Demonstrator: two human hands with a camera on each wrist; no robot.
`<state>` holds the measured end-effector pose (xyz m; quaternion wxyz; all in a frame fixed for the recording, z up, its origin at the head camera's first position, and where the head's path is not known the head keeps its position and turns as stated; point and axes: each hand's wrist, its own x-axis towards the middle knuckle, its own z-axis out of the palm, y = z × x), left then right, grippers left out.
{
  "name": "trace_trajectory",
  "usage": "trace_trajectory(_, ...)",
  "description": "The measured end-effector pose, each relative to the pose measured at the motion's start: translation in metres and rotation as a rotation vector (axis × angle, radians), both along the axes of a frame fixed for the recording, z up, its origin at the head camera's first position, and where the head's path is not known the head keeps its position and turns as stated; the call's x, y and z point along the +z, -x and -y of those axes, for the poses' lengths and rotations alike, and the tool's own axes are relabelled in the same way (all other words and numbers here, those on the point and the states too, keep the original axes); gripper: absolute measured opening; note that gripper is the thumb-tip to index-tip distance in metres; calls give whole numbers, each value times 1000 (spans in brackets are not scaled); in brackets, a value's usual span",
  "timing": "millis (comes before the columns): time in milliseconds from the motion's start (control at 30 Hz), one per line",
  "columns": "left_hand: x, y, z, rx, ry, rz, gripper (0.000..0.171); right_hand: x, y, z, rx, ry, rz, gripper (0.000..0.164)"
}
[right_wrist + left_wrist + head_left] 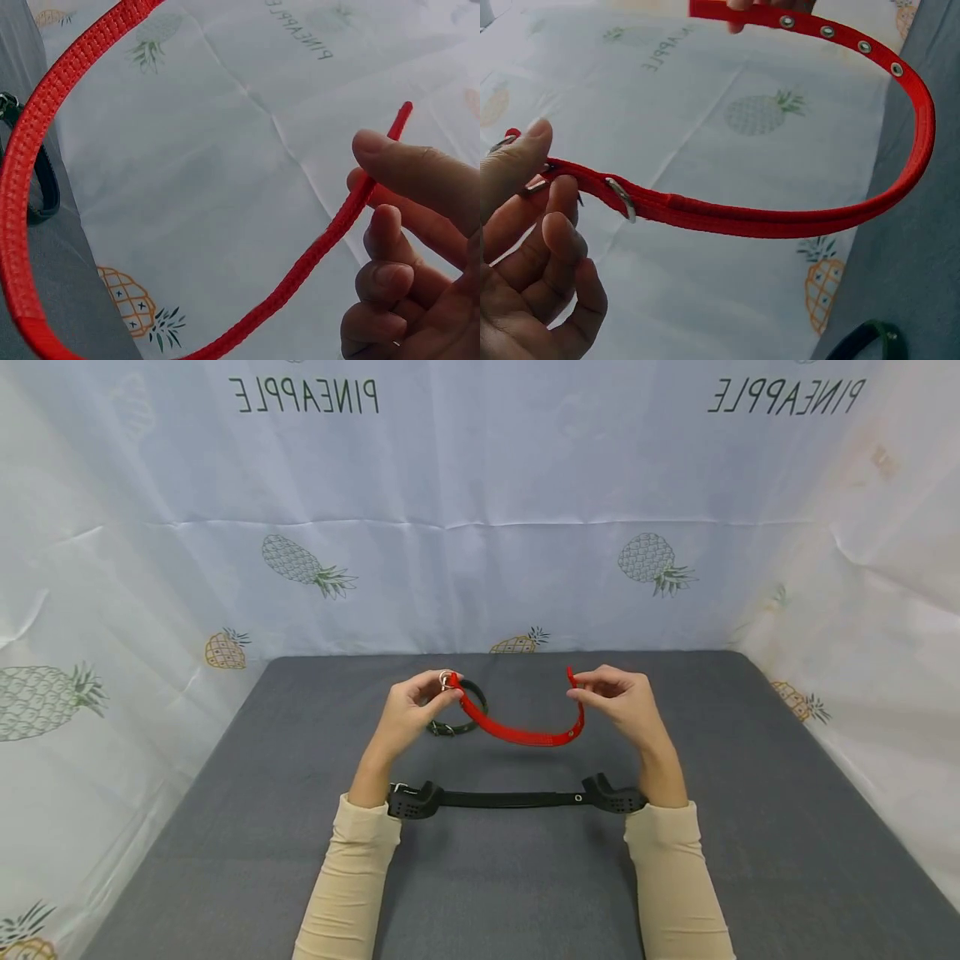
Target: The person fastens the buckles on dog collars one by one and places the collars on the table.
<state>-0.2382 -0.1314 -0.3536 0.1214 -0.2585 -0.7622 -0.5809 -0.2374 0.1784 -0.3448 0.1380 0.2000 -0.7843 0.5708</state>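
A red collar [525,737] hangs in a sagging curve above the desk [225,860], near the middle of the head view towards 5 o'clock. The left hand [408,708] pinches its buckle end at the curve's 10 o'clock, with a metal ring [446,678] by the fingers. The right hand [628,703] pinches the other end at 2 o'clock, between thumb and forefinger, the tip sticking up past them. The two hands are well apart. The left wrist view shows a row of metal eyelets [864,46] towards the right hand's end.

A dark collar [482,693] lies looped on the desk, partly hidden by the left hand, at its 3 o'clock. At 6 o'clock from the red collar, a black strap [510,800] stretches between the wrists. A pineapple-printed curtain [480,468] hangs at 12 o'clock, behind the desk.
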Motion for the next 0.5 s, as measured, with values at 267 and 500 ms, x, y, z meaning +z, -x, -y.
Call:
trace_trajectory(267, -9, -3, -17, -132, -133, -68, 34, 1, -3, 12, 63, -22, 0, 20)
trace_trajectory(500, -9, -4, -31, -291, -271, 10, 49, 4, -6, 23, 100, -41, 24, 17)
